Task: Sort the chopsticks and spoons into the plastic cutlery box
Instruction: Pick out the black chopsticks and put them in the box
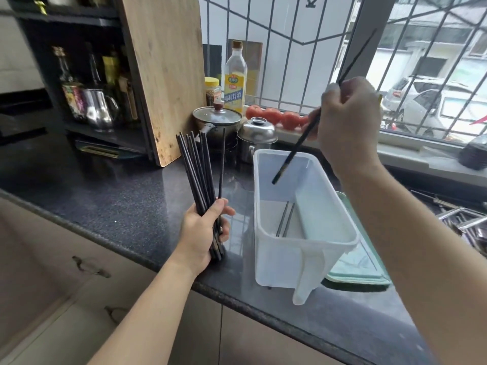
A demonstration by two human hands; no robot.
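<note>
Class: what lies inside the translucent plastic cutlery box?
Two dark chopsticks lie in the left compartment of the translucent plastic cutlery box, beside its divider. The frosted near wall blurs their near ends.

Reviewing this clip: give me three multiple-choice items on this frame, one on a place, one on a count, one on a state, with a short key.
1. Where does the plastic cutlery box stand?
A. on the dark countertop
B. on the windowsill
C. on the shelf

2. How many chopsticks already lie inside the box?
A. none
B. two
C. six

3. What is the right hand doing?
A. resting flat on the counter
B. hanging idle, holding nothing
C. gripping a single chopstick angled over the box

Key: 1 A, the box sits on the countertop near its front edge. 2 B, a pair lies in the left compartment. 3 C, its tip points down into the box while the left hand holds the bundle.
</note>
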